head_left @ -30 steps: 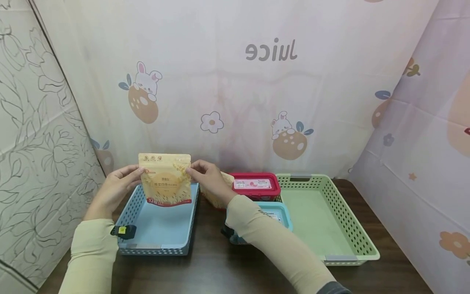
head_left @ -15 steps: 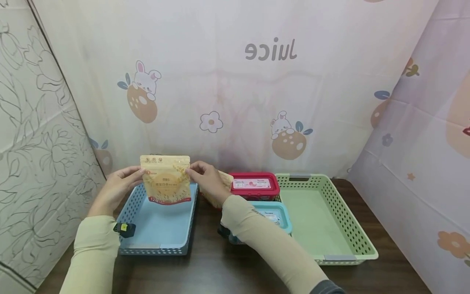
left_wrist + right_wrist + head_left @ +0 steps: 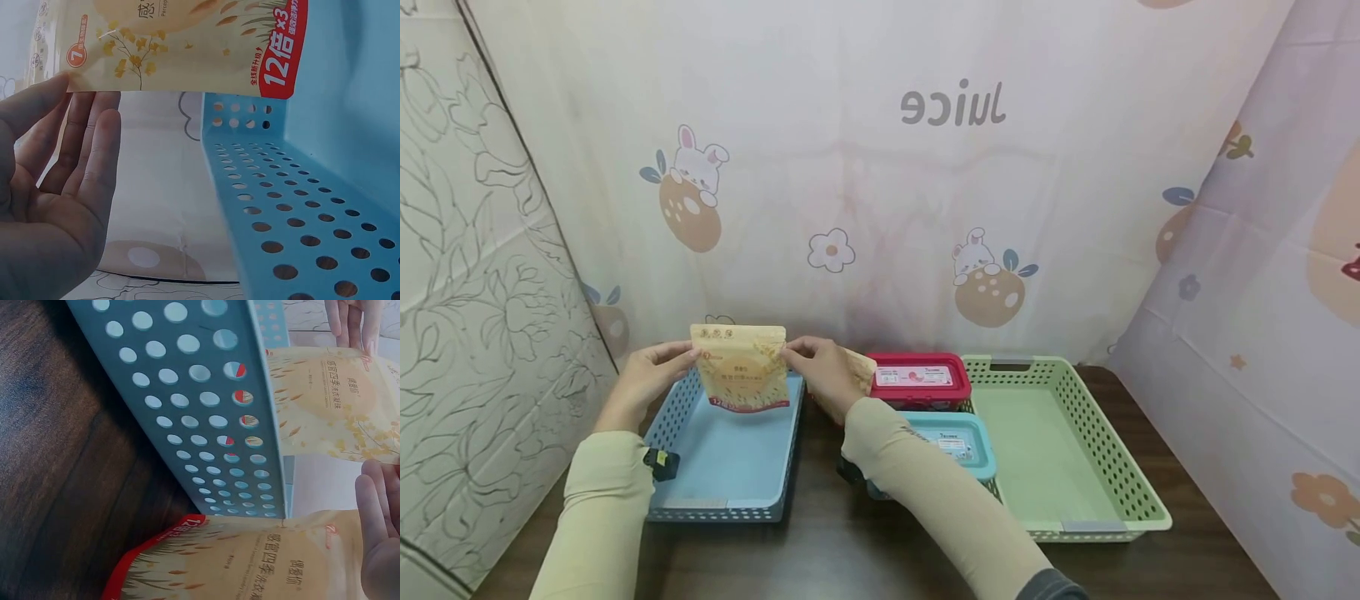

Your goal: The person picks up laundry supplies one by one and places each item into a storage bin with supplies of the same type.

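Curtain (image 3: pixel 865 183): pale, at the back, printed with rabbits, flowers and a mirrored "Juice".
Table (image 3: pixel 820 550): dark brown wood grain.
Green basket (image 3: pixel 1052 450): on the table at the right, sides perforated.
Blue basket (image 3: pixel 730 467): on the table at the left, well apart from the green one, also perforated.
Turquoise-lidded box (image 3: pixel 962 446): beside the green basket's left side, partly hidden by the right sleeve (image 3: pixel 932 492).
Red-lidded box (image 3: pixel 921 377): behind the turquoise-lidded one, pale label on top.
Held pouch (image 3: pixel 743 371): cream-yellow with a red lower band, roughly upright over the back of the blue basket, front facing the head camera; whether it touches the basket I cannot tell.
Second pouch (image 3: pixel 250 562): same print, between the blue basket and the red-lidded box.
Left hand (image 3: pixel 650 377): thumb and fingers narrow, pinching the held pouch's left edge near the top.
Right hand (image 3: pixel 823 375): thumb and forefinger pinching the opposite edge.
Wrist camera (image 3: pixel 662 464): black with a yellow mark, at the left wrist.
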The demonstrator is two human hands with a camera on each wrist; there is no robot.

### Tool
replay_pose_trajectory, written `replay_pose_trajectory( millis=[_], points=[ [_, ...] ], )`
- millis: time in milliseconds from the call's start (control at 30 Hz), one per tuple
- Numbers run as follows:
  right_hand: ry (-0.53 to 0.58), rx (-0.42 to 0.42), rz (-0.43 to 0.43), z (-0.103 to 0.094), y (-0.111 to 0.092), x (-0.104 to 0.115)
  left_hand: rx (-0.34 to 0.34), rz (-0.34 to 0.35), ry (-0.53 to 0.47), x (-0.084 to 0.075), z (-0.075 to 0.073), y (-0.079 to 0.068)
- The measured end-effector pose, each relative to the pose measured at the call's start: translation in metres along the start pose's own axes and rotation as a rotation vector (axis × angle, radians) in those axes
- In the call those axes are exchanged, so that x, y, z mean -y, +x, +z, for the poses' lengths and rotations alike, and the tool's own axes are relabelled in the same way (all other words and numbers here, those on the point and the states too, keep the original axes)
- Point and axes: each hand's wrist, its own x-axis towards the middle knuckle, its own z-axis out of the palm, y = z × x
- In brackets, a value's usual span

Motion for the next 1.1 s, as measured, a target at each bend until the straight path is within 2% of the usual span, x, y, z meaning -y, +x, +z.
replay_pose_trajectory(
  millis=[400, 633, 1100],
  points=[
    [-0.163, -0.082, -0.132, 0.010, 0.011, -0.017, 0.006, -0.054, -0.011, 0.010, 0.006, 0.008],
    [-0.174, -0.033, -0.112, 0.015, 0.007, -0.017, -0.009, -0.063, -0.020, 0.014, 0.007, 0.010],
    [-0.135, -0.035, -0.093, 0.023, 0.008, -0.021, -0.031, -0.086, 0.003, 0.020, 0.011, 0.013]
  ],
)
